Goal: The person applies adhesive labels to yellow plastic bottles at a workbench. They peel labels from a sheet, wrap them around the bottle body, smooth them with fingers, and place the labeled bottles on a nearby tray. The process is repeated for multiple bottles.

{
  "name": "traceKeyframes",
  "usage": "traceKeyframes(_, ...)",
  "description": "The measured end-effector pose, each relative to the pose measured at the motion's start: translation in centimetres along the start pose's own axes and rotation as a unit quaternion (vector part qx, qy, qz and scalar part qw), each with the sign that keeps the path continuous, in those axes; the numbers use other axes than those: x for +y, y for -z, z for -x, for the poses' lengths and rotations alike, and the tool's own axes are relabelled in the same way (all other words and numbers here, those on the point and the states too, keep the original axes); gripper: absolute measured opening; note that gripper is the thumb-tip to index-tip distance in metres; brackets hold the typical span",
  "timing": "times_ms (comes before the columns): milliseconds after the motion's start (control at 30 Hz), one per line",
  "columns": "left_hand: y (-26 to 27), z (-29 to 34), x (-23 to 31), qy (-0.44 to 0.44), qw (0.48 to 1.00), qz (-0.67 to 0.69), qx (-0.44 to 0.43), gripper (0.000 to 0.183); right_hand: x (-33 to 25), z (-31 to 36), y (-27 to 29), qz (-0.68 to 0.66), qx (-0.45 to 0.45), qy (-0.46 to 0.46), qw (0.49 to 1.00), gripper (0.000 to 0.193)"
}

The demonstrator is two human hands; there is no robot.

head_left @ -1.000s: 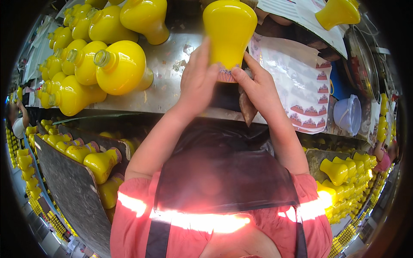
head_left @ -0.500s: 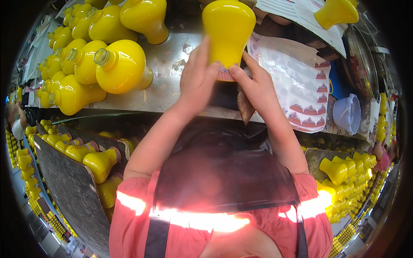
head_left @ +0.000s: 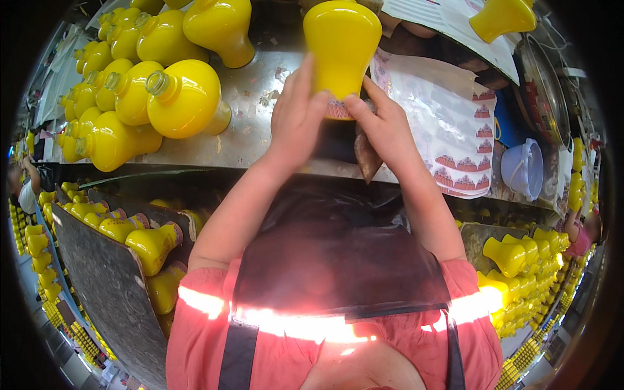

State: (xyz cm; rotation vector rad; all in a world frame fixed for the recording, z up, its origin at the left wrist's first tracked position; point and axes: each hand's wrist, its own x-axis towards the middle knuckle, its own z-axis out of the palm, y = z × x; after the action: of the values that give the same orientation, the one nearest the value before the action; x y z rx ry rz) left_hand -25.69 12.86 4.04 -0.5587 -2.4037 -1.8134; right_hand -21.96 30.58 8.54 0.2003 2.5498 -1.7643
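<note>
A glossy yellow bottle [head_left: 342, 49] lies between my hands over the metal table, with its flared foot toward me. A narrow patterned band [head_left: 338, 109] runs around the foot. My left hand [head_left: 298, 117] presses along the left side, its thumb close to the band. On the other side, my right hand [head_left: 385, 127] has its thumb on the band and its fingers partly hidden behind the bottle. The bottle's far end meets a brownish support, mostly cut off by the upper edge. Right of it lies a decal sheet [head_left: 432, 107] with rows of purple-and-red patterned strips.
Several yellow bottles [head_left: 185, 101] lie on the metal table [head_left: 250, 140] at left. A pale bucket [head_left: 523, 170] stands at right, near a round metal pan [head_left: 545, 91]. Below the table, decorated bottles [head_left: 153, 248] fill a board-sided bin [head_left: 97, 260]. People appear at both side edges.
Both hands keep their hold on the bottle, and the bottle sits almost as before. The view has shifted slightly. At the far left edge, another person's arm has moved.
</note>
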Motion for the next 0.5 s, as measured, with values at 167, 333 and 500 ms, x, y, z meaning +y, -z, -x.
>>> traceKeyframes(167,0.4,0.1,0.1,0.034,0.999,0.036,0.006,0.065,0.6,-0.5,1.0,-0.095,-0.055,-0.031,0.993,0.054)
traceKeyframes(333,0.3,0.2,0.4,0.047,0.998,0.046,0.011,0.067,1.1,-0.6,0.5,-0.049,-0.031,0.002,0.998,0.055)
traceKeyframes(500,0.1,0.1,0.7,0.046,0.998,0.029,0.015,0.069,1.2,-0.6,-0.1,-0.046,-0.001,0.036,0.998,0.054)
